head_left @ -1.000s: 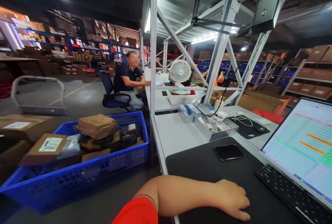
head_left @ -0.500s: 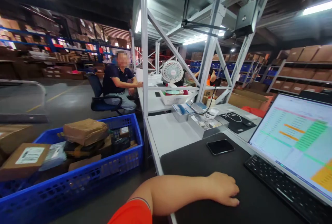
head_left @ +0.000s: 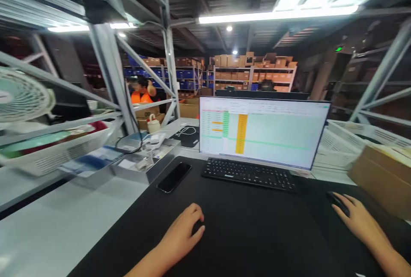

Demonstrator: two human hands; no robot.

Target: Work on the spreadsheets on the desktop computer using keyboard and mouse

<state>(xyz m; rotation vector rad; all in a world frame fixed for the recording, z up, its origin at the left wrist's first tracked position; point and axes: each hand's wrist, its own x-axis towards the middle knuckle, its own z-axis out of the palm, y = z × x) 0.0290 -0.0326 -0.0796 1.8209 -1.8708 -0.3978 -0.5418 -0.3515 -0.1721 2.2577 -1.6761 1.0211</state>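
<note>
My left hand (head_left: 183, 236) rests on the black desk mat (head_left: 257, 234), fingers loosely curled, holding nothing. A black phone (head_left: 174, 177) lies face up just ahead of it. My right hand (head_left: 358, 221) lies flat at the mat's right side, fingers apart, with the fingertips touching a black mouse (head_left: 334, 200). Between the hands and further back sits a black keyboard (head_left: 248, 174). Behind it stands a monitor (head_left: 263, 133) showing a spreadsheet with green and orange cells.
A metal tray (head_left: 147, 159) of small items and cables sits left of the phone. Further left are a white basket (head_left: 54, 153) and a fan (head_left: 19, 95). A cardboard box (head_left: 382, 178) stands at the right. A person in orange (head_left: 141, 93) works behind the frame.
The view has swung right from the blue crate and seated person to the monitor. My right hand has come into view at the mouse. My left hand stays on the mat.
</note>
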